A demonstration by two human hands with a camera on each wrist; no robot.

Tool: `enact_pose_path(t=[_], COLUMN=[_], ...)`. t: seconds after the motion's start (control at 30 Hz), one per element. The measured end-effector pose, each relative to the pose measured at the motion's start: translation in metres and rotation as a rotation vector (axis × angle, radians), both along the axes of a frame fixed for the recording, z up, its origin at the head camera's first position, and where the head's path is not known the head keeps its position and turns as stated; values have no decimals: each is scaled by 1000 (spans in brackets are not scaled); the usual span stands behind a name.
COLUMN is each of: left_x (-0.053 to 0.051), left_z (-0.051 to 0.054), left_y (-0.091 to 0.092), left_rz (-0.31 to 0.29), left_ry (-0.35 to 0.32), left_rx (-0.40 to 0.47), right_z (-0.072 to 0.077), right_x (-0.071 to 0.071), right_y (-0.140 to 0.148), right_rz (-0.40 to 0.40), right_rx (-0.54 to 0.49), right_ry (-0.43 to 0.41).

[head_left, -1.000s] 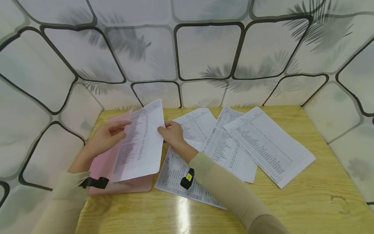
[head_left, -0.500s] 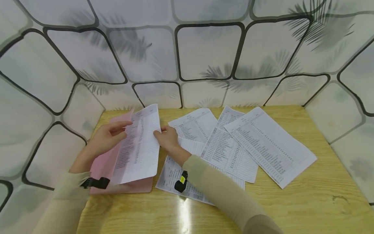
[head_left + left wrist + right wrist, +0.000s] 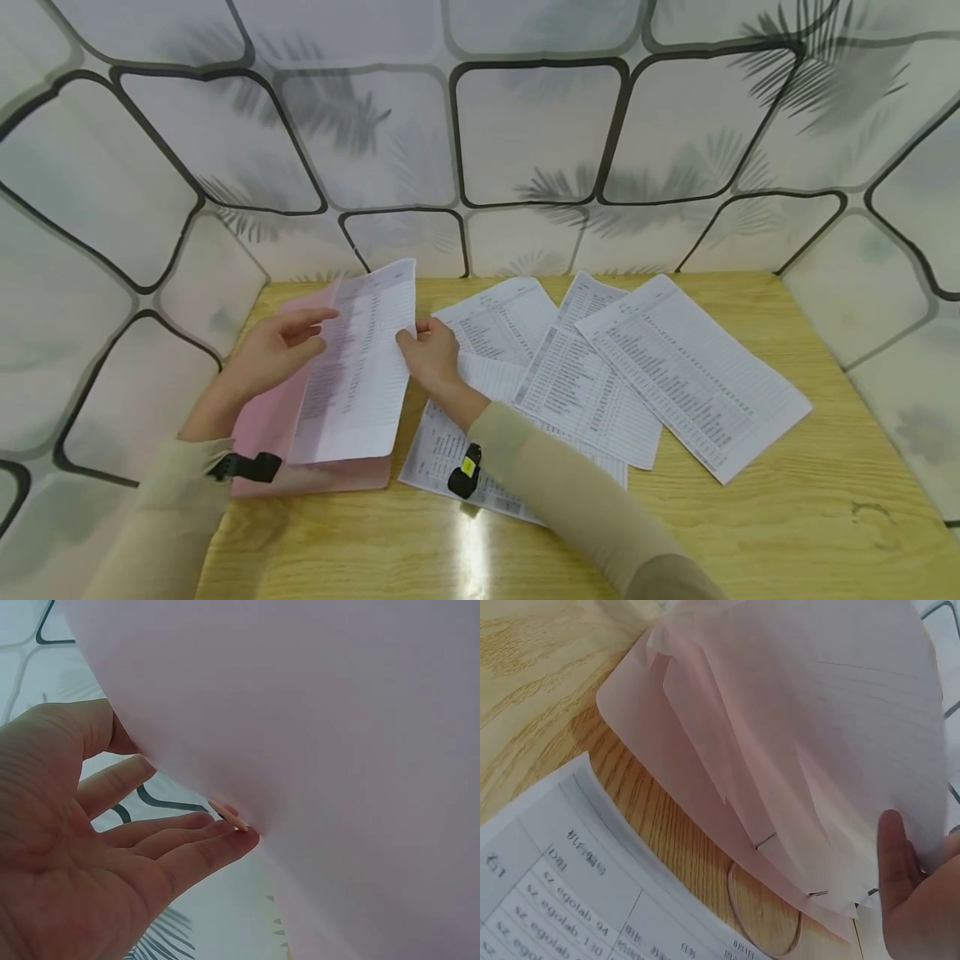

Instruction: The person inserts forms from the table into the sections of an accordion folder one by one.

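Note:
In the head view, a pink folder (image 3: 262,433) lies at the left of the table with a printed sheet (image 3: 367,367) raised over it. My right hand (image 3: 433,354) pinches that sheet's right edge between thumb and fingers. My left hand (image 3: 270,354) is at the folder's left side. In the left wrist view, fairly straight fingers (image 3: 202,855) touch the edge of a pale pink cover (image 3: 300,735), well apart from the topmost digit, whose tip is hidden behind it. The right wrist view shows thin metal prongs (image 3: 819,893) on the folder and a looped cord (image 3: 731,900).
Several printed sheets overlap right of the folder: a back sheet (image 3: 510,308), a front sheet (image 3: 442,454) partly under my right forearm, a slanted sheet (image 3: 592,400) and a far-right sheet (image 3: 690,379). The wooden table (image 3: 810,517) meets patterned walls (image 3: 540,133) behind and at both sides.
My right hand has moved slightly left with the sheet's edge. The sheet's top corner dipped, then rose again. My left hand has stayed almost still.

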State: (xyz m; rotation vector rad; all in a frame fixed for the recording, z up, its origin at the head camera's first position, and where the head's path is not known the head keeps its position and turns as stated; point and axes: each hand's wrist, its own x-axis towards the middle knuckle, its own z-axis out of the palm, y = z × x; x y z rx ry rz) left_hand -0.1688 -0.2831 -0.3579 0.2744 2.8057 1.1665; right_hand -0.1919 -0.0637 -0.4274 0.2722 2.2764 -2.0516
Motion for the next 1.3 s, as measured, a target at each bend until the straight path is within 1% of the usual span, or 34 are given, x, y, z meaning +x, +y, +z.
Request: enact_pose_path(t=[0.07,0.17,0.23,0.3,0.4,0.47,0.57,0.67,0.8,0.93,1.07,1.2,1.3], left_x=[0,1,1,0,0,0,0,0,1,1,1,0,1], left_z=[0,1,1,2,3,4,4,4,3,2,1,1,1], left_y=[0,0,0,0,-1,-2,-3,-3,-4,-4,-4,-4,-4], left_rz=[-3,-9,-14,-16,-10,-5,0,4,7,8,-1,-5,-8], left_ry=[-1,-3,-5,-5,0,2,-1,-6,-11,-16,-4,-2,-4], left_rx=[12,18,21,24,25,28,30,27,24,28,28,17,25], right_z=[0,-1,-2,-3,-2,0,3,4,2,-1,-4,-6,-6], right_x=[0,0,-1,-1,-1,0,2,4,4,2,-1,-2,-1], right_y=[-2,-4,-4,-2,2,5,8,9,6,-2,-10,-16,-20], right_rz=[52,136,180,208,227,238,252,258,252,245,243,236,243], right_rx=[14,-5,-54,-135,-233,-277,-281,-250,-214,-225,-237,-234,-221], right_ry=[-30,-76,-107,-143,-185,-197,-185,-168,-169,-178,-178,-185,-187])
